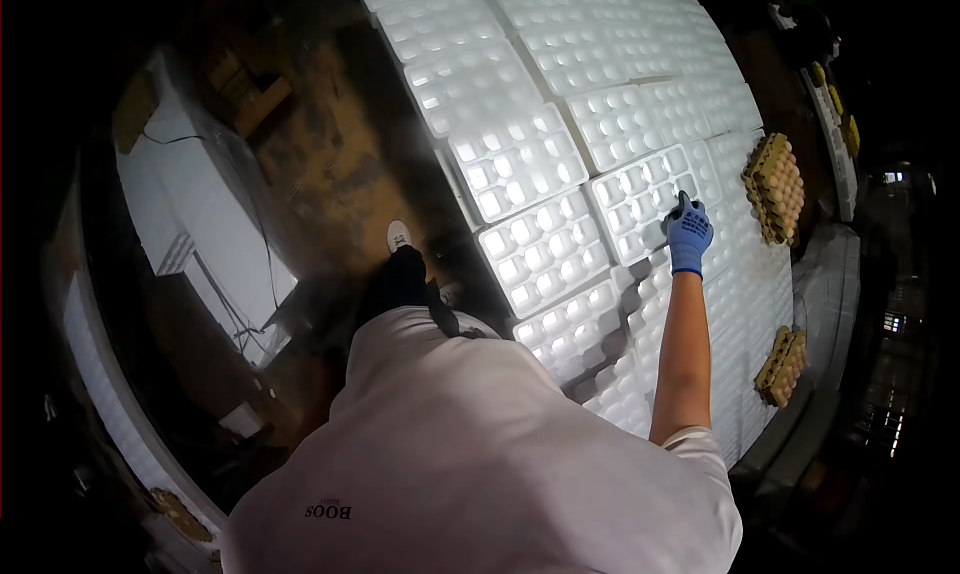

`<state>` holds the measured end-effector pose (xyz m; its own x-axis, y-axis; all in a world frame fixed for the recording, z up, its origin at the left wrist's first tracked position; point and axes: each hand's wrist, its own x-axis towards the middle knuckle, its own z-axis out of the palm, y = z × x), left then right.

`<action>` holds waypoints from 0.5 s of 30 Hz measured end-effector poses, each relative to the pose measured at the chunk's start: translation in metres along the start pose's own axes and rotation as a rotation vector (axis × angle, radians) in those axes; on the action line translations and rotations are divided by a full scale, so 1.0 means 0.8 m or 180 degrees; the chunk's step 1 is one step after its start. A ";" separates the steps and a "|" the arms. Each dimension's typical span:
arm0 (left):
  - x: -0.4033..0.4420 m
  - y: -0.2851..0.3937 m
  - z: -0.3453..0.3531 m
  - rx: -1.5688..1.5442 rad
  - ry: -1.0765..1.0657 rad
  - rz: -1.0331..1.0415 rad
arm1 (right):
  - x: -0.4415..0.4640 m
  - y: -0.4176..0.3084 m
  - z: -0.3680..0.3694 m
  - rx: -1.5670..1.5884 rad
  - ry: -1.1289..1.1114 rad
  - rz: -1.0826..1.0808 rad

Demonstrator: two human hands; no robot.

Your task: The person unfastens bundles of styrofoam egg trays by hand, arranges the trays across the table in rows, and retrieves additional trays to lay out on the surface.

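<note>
My right hand (688,232), in a blue glove with dark fingertips, reaches out over rows of white moulded trays. Its fingers are bent and closed at the right edge of one white foam tray (640,186) with rows of square pockets. What the fingertips press on underneath is hidden. Beside that tray lies another pocketed white tray (548,242), nearer to my body, and a third white tray (518,164) lies farther along. My left hand is out of view.
Stacked cardboard trays of eggs (775,191) stand at the right, with a smaller egg stack (781,367) below them. On the left are a large white block (195,179) with a cable across it and a cardboard box (262,104) on the brown floor (330,139).
</note>
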<state>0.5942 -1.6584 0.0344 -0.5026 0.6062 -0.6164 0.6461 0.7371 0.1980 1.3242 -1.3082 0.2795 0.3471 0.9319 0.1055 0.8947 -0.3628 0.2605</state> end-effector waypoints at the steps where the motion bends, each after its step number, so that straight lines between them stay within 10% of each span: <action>1: 0.008 0.010 0.002 -0.0241 0.0195 0.0200 | -0.004 -0.009 0.002 0.0006 -0.0017 0.0011; 5: 0.075 0.093 0.004 -0.1392 0.0862 0.1639 | -0.021 -0.022 0.022 0.0454 -0.0360 0.0190; 7: 0.115 0.154 -0.006 -0.1810 0.0047 0.1846 | -0.026 -0.021 0.028 0.0678 -0.0625 0.0244; 9: 0.085 0.240 -0.026 -0.3912 -0.1783 0.1031 | -0.030 -0.013 0.053 0.0879 -0.0570 0.0155; 15: -0.066 0.449 -0.050 -0.2558 -0.3140 0.0192 | -0.049 -0.017 0.056 0.1127 -0.0504 0.0352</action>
<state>0.8300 -1.4134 0.1686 0.3772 0.4212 -0.8248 -0.0493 0.8984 0.4363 1.3115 -1.3396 0.2286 0.4610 0.8864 -0.0420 0.8814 -0.4628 -0.0940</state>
